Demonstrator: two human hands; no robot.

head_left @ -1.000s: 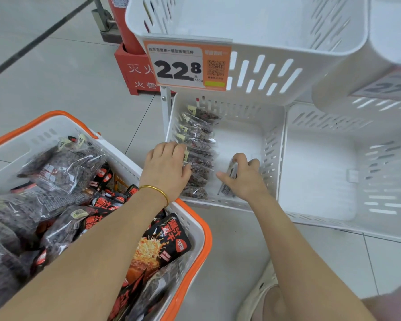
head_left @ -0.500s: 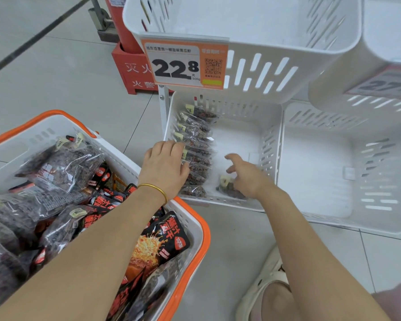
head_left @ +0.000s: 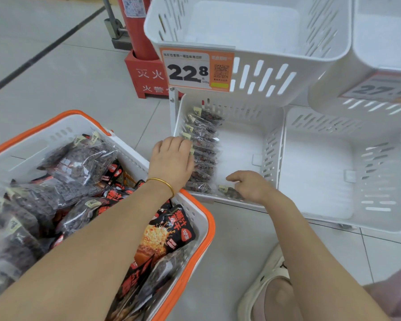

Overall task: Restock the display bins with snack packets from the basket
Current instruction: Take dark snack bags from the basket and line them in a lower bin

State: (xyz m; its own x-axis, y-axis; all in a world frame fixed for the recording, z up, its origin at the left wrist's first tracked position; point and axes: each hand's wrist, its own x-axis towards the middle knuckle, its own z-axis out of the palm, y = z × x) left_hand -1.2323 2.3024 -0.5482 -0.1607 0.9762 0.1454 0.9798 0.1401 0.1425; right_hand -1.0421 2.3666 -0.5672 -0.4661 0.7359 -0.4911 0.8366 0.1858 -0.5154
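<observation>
Reading price tag (head_left: 196, 70): "22.8", small print blurred. Neighbour tag (head_left: 380, 89) shows "27", rest cut off. Left hand (head_left: 171, 162) rests on packet row (head_left: 204, 135) in lower bin (head_left: 270, 147), fingertips hidden, grip unclear. Right hand (head_left: 252, 185) holds lone packet (head_left: 230, 192) at bin front. Basket (head_left: 208, 228) beside it, still full.

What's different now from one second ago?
The right hand held one packet upright in the lower bin, then tipped it down; it now lies flat at the bin's front with the hand over it. The left hand stayed on the row of packets, and the basket did not move.
</observation>
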